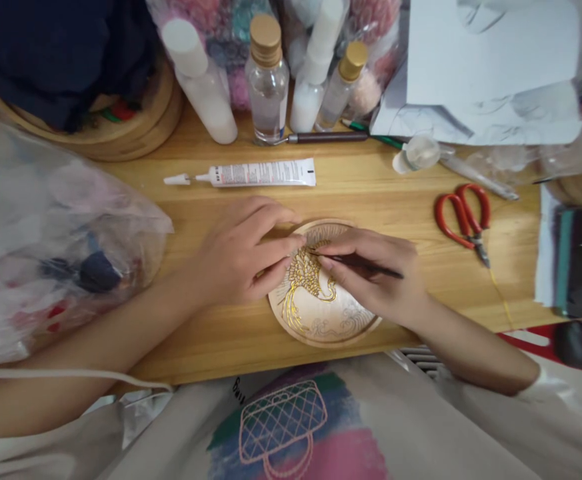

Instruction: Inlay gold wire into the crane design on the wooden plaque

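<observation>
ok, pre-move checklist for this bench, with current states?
1. Pale round wooden plaque with gold bird design flat on the table: ok.
2. Left hand touching the plaque's upper-left part: ok.
3. Thin dark stick-like tool gripped in the right hand: ok.
4. Tool tip touching the gold lines: cannot tell, too small and partly covered by fingers.
5. Red-handled metal pliers apart from both hands: ok.
6. White printed tube fully capped: cannot tell.

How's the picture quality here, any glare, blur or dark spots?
Head view: gold design shows small bright glints; head view: dark cloth at top left loses detail in shadow; head view: tube has print too soft to read.
</observation>
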{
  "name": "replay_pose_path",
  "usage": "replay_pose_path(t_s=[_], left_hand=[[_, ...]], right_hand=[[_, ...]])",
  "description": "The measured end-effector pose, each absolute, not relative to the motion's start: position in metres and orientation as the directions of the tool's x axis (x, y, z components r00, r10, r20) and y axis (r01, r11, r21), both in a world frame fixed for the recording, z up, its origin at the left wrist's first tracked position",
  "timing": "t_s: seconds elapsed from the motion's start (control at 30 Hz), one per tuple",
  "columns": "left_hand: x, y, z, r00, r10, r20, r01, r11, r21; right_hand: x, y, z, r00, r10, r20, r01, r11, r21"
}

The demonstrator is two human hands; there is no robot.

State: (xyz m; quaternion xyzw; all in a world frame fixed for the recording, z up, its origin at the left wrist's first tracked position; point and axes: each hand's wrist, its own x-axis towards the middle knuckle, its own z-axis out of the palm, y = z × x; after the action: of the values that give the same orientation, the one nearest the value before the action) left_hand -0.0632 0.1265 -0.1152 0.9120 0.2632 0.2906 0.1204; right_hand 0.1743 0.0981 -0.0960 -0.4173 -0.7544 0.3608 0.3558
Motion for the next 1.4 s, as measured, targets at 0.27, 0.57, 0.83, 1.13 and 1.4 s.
replay_pose_path(t_s=[0.27, 0.57, 0.83, 1.13, 1.4], left_hand=[[-0.0616, 0.1268, -0.1154, 0.686, 0.532, 0.496, 0.409, -0.846, 0.341], [-0.0625, 0.1267, -0.1186, 0.693, 0.522, 0.498, 0.416, -0.853, 0.316], [-0.0617, 0.1262, -0.1170, 0.681, 0.551, 0.482, 0.418, -0.833, 0.363], [-0.0635, 0.1259, -0.1188, 0.695, 0.546, 0.468, 0.430, -0.837, 0.339], [-0.0633, 0.1261, -0.1187, 0.694, 0.525, 0.493, 0.428, -0.851, 0.305]], right_hand=[[0.1723, 0.0969, -0.0975, -0.394, 0.885, 0.249, 0.370, 0.401, -0.838], [0.1714, 0.0961, -0.0977, -0.391, 0.889, 0.239, 0.377, 0.392, -0.839], [0.1706, 0.0964, -0.0985, -0.389, 0.887, 0.247, 0.371, 0.397, -0.840], [0.1708, 0.0963, -0.0979, -0.386, 0.892, 0.236, 0.374, 0.385, -0.844], [0.1708, 0.0962, -0.0982, -0.388, 0.887, 0.250, 0.367, 0.397, -0.841]])
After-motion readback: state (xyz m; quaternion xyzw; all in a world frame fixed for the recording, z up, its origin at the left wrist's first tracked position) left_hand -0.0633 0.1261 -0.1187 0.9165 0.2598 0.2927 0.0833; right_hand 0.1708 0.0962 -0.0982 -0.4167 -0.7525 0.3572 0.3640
